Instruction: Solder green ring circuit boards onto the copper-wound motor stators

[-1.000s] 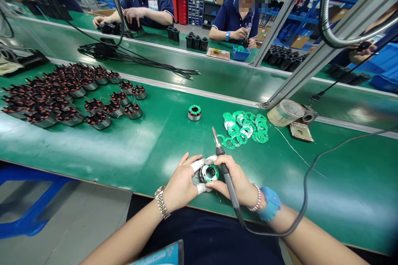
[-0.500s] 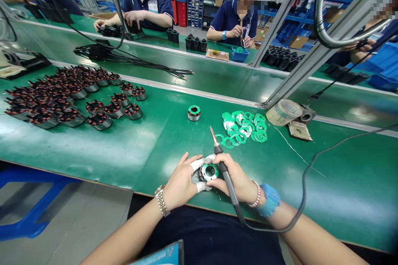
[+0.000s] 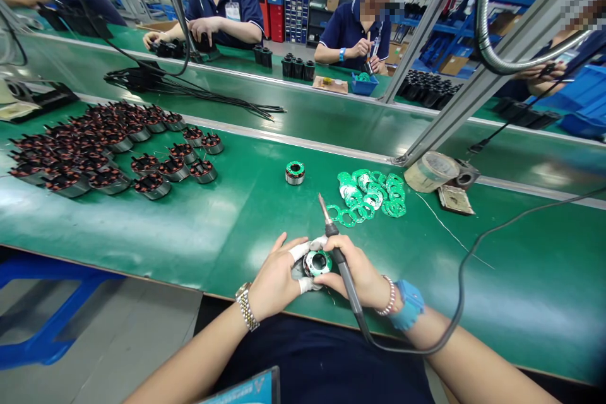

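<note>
Near the bench's front edge, a motor stator (image 3: 317,262) with a green ring-shaped circuit board on top sits between my two hands. My left hand (image 3: 277,274), with white coverings on its thumb and finger, grips the stator from the left side. From the right, the fingertips of my right hand (image 3: 357,271) touch the board's rim. That hand also holds a soldering iron (image 3: 344,271), its tip pointing up and away from me. Farther back stands another stator (image 3: 295,173) topped with a green board. Loose green ring boards (image 3: 372,196) lie in a pile to its right.
Many copper-wound stators (image 3: 95,145) crowd the left of the green bench (image 3: 189,233). At right are a round tub (image 3: 432,172), a soldering iron stand (image 3: 466,173) and a sponge tray (image 3: 455,199). The iron's cable (image 3: 466,278) loops over my right forearm. Several co-workers sit opposite.
Almost nothing differs. Both hands keep the same hold on the stator and the iron; the black cables behind the bench rail have shifted slightly left.
</note>
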Demonstrator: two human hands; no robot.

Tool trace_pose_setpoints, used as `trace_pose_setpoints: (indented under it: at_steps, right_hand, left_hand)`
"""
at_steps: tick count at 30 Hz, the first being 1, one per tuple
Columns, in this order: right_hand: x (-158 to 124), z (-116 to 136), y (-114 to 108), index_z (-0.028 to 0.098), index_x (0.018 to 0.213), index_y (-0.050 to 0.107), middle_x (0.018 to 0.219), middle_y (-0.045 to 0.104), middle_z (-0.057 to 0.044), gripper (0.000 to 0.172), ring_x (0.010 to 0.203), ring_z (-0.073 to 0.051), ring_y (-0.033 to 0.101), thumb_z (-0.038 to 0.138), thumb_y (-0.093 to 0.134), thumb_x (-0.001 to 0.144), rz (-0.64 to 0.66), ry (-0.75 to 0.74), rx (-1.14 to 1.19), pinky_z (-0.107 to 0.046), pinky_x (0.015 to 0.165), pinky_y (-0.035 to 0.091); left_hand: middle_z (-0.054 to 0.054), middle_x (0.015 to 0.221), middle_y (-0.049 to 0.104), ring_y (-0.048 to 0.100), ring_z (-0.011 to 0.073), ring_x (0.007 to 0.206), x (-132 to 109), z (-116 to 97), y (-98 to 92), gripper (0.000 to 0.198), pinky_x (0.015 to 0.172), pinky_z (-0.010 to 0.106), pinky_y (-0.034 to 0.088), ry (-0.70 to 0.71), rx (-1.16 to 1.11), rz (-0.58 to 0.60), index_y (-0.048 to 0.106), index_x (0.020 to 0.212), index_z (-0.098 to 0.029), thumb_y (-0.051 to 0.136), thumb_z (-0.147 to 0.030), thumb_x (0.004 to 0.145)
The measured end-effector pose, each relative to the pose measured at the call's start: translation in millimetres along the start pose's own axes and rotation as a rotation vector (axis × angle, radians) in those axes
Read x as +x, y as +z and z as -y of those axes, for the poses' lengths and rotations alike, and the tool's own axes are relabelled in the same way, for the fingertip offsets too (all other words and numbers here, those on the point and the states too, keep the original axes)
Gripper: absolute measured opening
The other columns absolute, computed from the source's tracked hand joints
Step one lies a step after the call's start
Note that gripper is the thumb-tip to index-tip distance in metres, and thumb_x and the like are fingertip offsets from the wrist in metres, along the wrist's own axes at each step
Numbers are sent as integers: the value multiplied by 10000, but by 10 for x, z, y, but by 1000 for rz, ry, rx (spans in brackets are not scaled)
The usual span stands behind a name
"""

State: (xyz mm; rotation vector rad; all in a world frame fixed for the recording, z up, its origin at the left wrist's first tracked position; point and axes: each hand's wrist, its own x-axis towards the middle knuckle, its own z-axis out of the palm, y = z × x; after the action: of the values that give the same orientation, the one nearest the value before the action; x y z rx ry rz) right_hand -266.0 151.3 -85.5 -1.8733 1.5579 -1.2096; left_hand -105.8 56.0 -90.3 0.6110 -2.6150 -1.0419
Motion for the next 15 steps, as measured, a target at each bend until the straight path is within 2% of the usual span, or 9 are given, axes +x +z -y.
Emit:
trace_pose_setpoints:
  at_steps: [4, 6, 8, 10, 12, 15]
  right_hand:
    - [9, -23, -2, 222, 990, 414, 915, 535, -36, 384, 790, -154, 540, 303, 672, 717, -5, -26, -28, -267, 696, 467]
    - [-6, -5, -39, 224, 997, 416, 923, 538, -40, 429, 803, -166, 547, 324, 697, 689, -15, -32, -53, -280, 702, 475]
    - [-55, 42, -99, 229, 1000, 416, 958, 542, -49, 425, 848, -177, 552, 305, 697, 691, -69, -11, -88, -291, 734, 476]
    - [-142, 102, -154, 233, 987, 421, 971, 550, -50, 328, 879, -174, 555, 236, 643, 746, -161, 35, -137, -292, 767, 468]
    - [-250, 155, -177, 233, 960, 428, 955, 560, -47, 237, 871, -163, 562, 167, 575, 786, -233, 85, -180, -280, 766, 462]
    - [-394, 196, -137, 231, 935, 432, 952, 568, -51, 198, 852, -161, 569, 141, 539, 796, -241, 136, -204, -264, 735, 460]
  left_hand:
    - [71, 1201, 573, 469, 216, 1170, -2, 8, -2, 592, 1081, 485, 158, -9, -1, -6, 438, 1243, -250, 650, -365, 702]
    - [66, 1231, 551, 465, 227, 1174, -6, 4, -26, 665, 1084, 491, 149, -7, -16, 0, 407, 1264, -257, 674, -390, 669]
    - [80, 1273, 514, 450, 250, 1187, -11, -7, -53, 819, 1086, 498, 149, -13, -38, 7, 351, 1302, -242, 713, -452, 598]
    - [99, 1269, 516, 461, 264, 1177, -17, -20, -60, 879, 1083, 497, 168, -35, -49, -3, 352, 1303, -210, 723, -495, 559]
    - [94, 1203, 573, 520, 248, 1117, -22, -27, -40, 724, 1078, 479, 205, -58, -50, -44, 445, 1239, -196, 691, -475, 618]
    - [65, 1093, 645, 598, 216, 1000, -29, -19, 15, 499, 1065, 454, 256, -64, -60, -110, 556, 1122, -206, 661, -410, 680]
